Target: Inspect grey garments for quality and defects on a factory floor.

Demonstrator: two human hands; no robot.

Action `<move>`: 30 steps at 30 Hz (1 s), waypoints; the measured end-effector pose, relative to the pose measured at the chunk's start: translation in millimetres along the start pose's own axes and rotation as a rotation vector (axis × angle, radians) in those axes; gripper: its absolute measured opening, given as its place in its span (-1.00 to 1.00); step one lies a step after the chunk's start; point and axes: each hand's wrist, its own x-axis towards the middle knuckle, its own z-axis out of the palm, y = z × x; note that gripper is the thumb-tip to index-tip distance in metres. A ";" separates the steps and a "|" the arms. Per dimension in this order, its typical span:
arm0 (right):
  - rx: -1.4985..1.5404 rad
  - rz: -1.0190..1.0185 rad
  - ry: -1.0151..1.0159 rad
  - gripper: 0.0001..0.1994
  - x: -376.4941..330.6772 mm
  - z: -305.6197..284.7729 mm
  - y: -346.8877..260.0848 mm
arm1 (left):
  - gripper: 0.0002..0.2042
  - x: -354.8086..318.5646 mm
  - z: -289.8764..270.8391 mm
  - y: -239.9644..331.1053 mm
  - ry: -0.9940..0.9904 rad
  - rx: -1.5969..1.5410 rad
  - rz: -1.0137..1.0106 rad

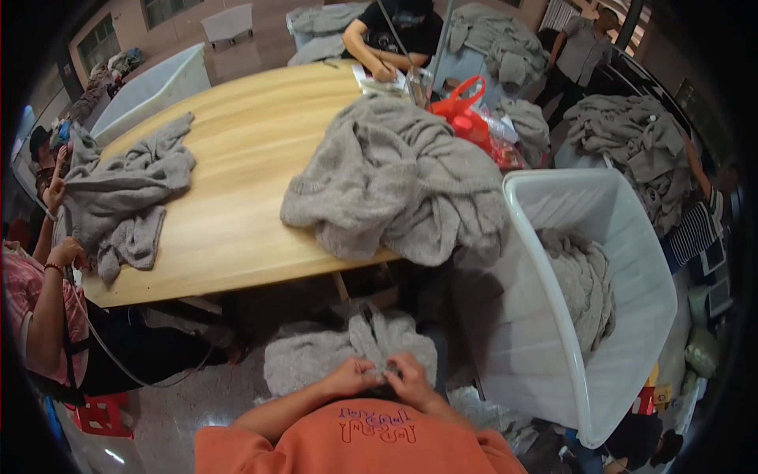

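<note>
Across my lap lies a fuzzy grey knit garment point(308, 359), bunched up, with a dark slit or strip near its upper middle. My left hand point(351, 376) is closed, its thumb and fingers pinching the knit. Close beside it, my right hand point(408, 378) is also closed on the same garment, fingertips together. A tiny dark spot shows between the hands, too small to name. Beyond my lap, a large heap of grey knitwear point(403, 174) hangs over the near edge of the wooden table point(237, 158).
A white plastic tub point(553, 292) at my right holds more knitwear point(580, 284). At left, a person in pink point(47, 316) handles a grey garment point(142, 189) on the table. Someone in black point(395, 35) writes at the far end, near a red bag point(466, 118).
</note>
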 end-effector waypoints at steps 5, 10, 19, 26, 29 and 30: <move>0.006 0.256 -0.315 -0.44 -20.2 -26.0 26.7 | -0.93 -10.5 2.9 2.0 0.040 -0.174 -0.094; -0.338 0.174 -0.360 -0.66 -49.8 -3.3 38.2 | -0.92 -24.3 12.1 5.9 -0.064 -0.148 -0.082; -0.162 0.158 -0.176 -0.72 -67.2 5.9 37.7 | -0.94 -43.6 26.4 2.6 -0.002 0.001 -0.077; -0.121 0.208 -0.146 -0.69 -79.8 5.4 35.3 | -0.92 -49.1 30.6 -4.0 0.039 0.009 -0.037; -0.110 0.219 -0.157 -0.69 -76.8 4.0 35.9 | -0.89 -46.6 31.2 -0.7 0.051 0.046 -0.089; -0.110 0.231 -0.165 -0.70 -76.5 4.1 34.9 | -0.89 -47.5 32.4 0.8 0.058 0.043 -0.076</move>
